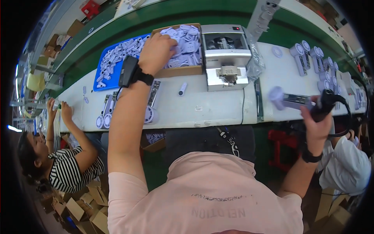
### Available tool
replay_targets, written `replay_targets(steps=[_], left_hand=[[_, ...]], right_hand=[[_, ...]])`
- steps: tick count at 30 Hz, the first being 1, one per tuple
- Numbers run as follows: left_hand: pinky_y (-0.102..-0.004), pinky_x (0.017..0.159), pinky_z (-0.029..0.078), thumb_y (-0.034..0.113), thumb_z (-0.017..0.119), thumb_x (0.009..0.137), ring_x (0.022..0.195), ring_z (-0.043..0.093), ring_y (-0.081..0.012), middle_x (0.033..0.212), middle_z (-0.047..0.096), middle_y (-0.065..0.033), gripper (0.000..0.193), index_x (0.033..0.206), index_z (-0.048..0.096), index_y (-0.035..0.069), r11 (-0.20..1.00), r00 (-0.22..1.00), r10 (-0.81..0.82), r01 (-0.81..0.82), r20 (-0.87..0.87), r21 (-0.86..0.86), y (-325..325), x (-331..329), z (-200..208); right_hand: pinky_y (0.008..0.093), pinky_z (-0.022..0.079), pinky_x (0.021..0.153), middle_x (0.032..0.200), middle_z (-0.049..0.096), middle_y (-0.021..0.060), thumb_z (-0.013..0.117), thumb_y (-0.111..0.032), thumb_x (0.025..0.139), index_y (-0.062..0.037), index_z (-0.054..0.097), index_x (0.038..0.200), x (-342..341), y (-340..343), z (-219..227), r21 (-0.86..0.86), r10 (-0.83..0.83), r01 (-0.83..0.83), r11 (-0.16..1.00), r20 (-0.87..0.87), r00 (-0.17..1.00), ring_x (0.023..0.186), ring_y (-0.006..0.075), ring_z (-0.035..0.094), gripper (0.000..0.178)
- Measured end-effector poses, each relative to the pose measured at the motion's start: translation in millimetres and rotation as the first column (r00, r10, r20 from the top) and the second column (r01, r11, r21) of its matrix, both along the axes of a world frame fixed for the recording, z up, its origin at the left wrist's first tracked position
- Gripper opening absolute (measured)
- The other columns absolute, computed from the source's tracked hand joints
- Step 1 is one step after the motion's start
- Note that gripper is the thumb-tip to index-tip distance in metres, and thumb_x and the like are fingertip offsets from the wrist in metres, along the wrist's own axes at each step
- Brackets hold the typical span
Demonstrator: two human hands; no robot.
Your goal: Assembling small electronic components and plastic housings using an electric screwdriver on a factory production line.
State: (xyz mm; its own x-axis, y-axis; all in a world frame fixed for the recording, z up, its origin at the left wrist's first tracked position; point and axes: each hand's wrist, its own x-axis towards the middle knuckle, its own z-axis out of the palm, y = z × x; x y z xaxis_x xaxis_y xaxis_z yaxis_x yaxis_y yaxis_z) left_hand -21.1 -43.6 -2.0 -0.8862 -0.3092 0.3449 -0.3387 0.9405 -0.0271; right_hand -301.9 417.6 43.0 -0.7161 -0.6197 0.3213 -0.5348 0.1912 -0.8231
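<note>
My left hand (157,50) reaches over a cardboard box (177,71) filled with small white plastic covers (189,43). Its fingers are bent down among them, and whatever they pinch is hidden. On the right, my right hand (317,126) is closed round a black handheld power tool (324,104) with a cable, which looks like an electric screwdriver. Beside those fingers is a white round-headed housing (277,97) with a circuit board along its handle, blurred; whether the same hand also grips it, I cannot tell. A single small white part (182,89) lies on the table in front of the box.
A blue tray (113,80) of small white parts adjoins the box. Right of it stands a silver machine (227,58). Similar housings (151,113) lie near the front edge, and several more (300,58) stand at right. Co-workers sit on both sides, one in a striped shirt (76,169).
</note>
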Motion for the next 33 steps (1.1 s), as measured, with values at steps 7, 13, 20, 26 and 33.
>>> replay_targets(steps=[7, 13, 20, 26, 33], left_hand=[[-0.0436, 0.083, 0.056, 0.014, 0.071, 0.094, 0.090, 0.071, -0.0344, 0.095, 0.075, -0.0165, 0.015, 0.103, 0.073, 0.003, 0.982, 0.993, 0.097, -0.084, -0.067, 0.171, 33, 8, 12], [-0.0299, 0.089, 0.052, 0.007, 0.069, 0.098, 0.096, 0.063, -0.0125, 0.105, 0.071, -0.0041, 0.027, 0.125, 0.072, 0.005, 0.497, 0.892, 0.210, 0.256, -0.401, 0.829, 149, 5, 35], [-0.0320, 0.088, 0.052, -0.001, 0.068, 0.095, 0.099, 0.065, -0.0174, 0.110, 0.069, -0.0063, 0.028, 0.122, 0.073, 0.006, 0.603, 0.922, -0.027, 0.324, -0.387, 0.729, 192, -8, 16], [-0.0325, 0.087, 0.050, -0.004, 0.067, 0.091, 0.096, 0.063, -0.0220, 0.109, 0.066, -0.0105, 0.028, 0.117, 0.073, 0.003, 0.386, 0.838, 0.100, 0.465, -0.537, 0.797, 192, -1, 18], [-0.0344, 0.092, 0.049, 0.001, 0.071, 0.089, 0.101, 0.061, -0.0248, 0.114, 0.065, -0.0128, 0.028, 0.116, 0.075, 0.003, 0.300, 0.909, 0.045, 0.383, -0.414, 0.874, 195, -7, 19]], right_hand=[[0.0272, 0.055, 0.087, 0.114, 0.069, 0.0048, 0.089, 0.001, 0.079, -0.0015, 0.063, 0.129, 86, -91, -6, -0.032, 0.351, -0.352, 0.935, 0.204, 0.914, 0.101, 0.0111, 0.065, 0.056], [0.0305, 0.054, 0.094, 0.118, 0.070, 0.0048, 0.089, 0.001, 0.078, -0.0030, 0.061, 0.132, 93, -110, -28, -0.143, 0.454, -0.442, 0.885, 0.472, 0.756, 0.106, 0.0121, 0.066, 0.061], [0.0324, 0.054, 0.098, 0.120, 0.070, 0.0061, 0.089, 0.003, 0.077, -0.0034, 0.060, 0.132, 95, -107, -34, -0.062, 0.439, -0.469, 0.881, 0.476, 0.762, 0.108, 0.0139, 0.067, 0.063], [0.0333, 0.055, 0.099, 0.121, 0.070, 0.0071, 0.090, 0.003, 0.077, -0.0029, 0.059, 0.133, 98, -112, -37, -0.132, 0.476, -0.479, 0.868, 0.499, 0.725, 0.111, 0.0144, 0.067, 0.064], [0.0325, 0.056, 0.098, 0.124, 0.069, 0.0065, 0.093, 0.000, 0.076, -0.0027, 0.057, 0.135, 100, -113, -32, -0.152, 0.486, -0.487, 0.860, 0.534, 0.692, 0.114, 0.0140, 0.066, 0.070]])
